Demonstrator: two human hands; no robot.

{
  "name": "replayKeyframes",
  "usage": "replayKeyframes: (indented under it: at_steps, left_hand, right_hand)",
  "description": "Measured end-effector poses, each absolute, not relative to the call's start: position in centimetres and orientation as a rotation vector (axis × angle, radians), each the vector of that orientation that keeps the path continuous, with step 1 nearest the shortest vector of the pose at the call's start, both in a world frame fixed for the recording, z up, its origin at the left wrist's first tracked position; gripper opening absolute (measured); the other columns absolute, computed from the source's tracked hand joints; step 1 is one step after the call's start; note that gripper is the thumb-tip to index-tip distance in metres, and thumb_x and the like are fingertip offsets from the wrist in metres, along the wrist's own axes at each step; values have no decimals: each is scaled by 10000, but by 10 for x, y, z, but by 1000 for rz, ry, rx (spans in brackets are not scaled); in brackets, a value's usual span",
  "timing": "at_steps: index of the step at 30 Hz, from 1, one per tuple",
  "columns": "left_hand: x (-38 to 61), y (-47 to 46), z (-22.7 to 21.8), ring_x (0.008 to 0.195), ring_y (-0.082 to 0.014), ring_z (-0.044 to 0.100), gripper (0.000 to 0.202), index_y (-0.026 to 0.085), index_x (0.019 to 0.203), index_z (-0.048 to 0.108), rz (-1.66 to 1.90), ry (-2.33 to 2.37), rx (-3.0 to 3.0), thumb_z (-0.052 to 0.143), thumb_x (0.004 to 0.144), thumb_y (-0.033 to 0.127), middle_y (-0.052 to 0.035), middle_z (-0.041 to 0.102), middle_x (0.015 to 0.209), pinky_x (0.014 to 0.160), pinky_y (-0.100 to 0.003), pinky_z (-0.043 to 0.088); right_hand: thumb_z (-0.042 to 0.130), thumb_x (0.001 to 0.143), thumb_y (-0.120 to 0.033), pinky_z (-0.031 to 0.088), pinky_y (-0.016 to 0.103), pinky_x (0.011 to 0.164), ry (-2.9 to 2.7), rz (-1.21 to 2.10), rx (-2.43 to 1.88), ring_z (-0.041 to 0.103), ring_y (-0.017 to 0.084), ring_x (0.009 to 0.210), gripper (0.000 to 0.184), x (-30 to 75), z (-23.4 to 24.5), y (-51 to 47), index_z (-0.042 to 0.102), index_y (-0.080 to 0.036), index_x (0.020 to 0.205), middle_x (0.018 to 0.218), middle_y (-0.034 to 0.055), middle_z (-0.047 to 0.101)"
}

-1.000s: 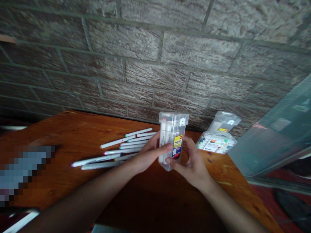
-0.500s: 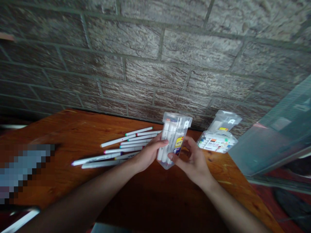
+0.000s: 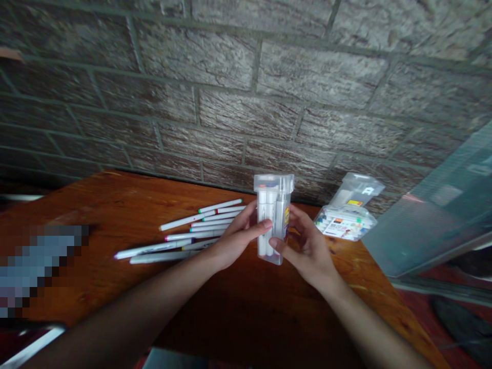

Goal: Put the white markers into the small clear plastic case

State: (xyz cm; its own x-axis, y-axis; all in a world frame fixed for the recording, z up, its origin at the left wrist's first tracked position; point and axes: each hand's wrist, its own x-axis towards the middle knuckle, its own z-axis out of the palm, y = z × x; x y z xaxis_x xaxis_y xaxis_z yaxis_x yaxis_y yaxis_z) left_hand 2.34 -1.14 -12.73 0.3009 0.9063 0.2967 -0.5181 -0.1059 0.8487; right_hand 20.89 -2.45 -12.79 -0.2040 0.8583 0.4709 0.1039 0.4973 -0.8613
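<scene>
A clear plastic marker case [image 3: 273, 197] with several white markers inside stands upright between my hands, above the table. My left hand [image 3: 242, 233] grips its left side, thumb across the front. On the other side my right hand [image 3: 302, 241] holds it, thumb low on the front face and fingers behind. A yellow label shows at the case's right edge. To the left of my left hand, several loose white markers [image 3: 180, 237] with coloured ends lie on the wooden table.
At the right back of the table [image 3: 115, 195], one clear case [image 3: 355, 190] stands behind another marker case [image 3: 346, 224] with a printed label. A brick wall [image 3: 246, 118] rises behind. A glass panel [image 3: 426, 205] borders the right side. A blurred-out object [image 3: 38, 266] lies at left.
The marker case has been turned in my hands, so its yellow label now faces more to the right and shows less. Both hands still hold it in about the same place.
</scene>
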Motion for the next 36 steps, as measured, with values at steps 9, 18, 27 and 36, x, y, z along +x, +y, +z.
replayKeyframes:
  at_steps: [9,18,27,36]
  left_hand:
    - [16,-9,-125,1206,-306,684,490,209,1263,743,1208,455,1168,894,803,278,-86,783,1248,1068,-417,483]
    - [18,-8,-127,1157,-258,692,536,218,1297,722,1257,453,1162,909,796,258,-79,780,1218,1060,-388,494]
    - [18,-6,-128,1143,-246,697,533,230,1325,696,1271,436,1224,888,828,253,-77,775,1216,1048,-380,504]
    - [16,-7,-127,1143,-269,701,595,225,1341,684,1288,462,1189,909,790,245,-80,784,1185,1038,-394,499]
  right_hand:
    - [868,860,-335,622,436,993,-1588,1006,-776,718,262,1195,668,212,-127,-25,576,-329,1461,1347,87,727]
    - [855,876,-322,625,454,1007,-1564,1066,-770,697,273,1244,621,212,-126,-23,601,-337,1442,1398,87,707]
    - [871,866,-341,636,446,984,-1530,1055,-766,710,273,1233,626,211,-124,-24,619,-348,1439,1389,78,720]
    - [838,896,-381,577,500,1090,-1546,1090,-755,674,305,1323,555,213,-120,-24,646,-343,1415,1440,64,711]
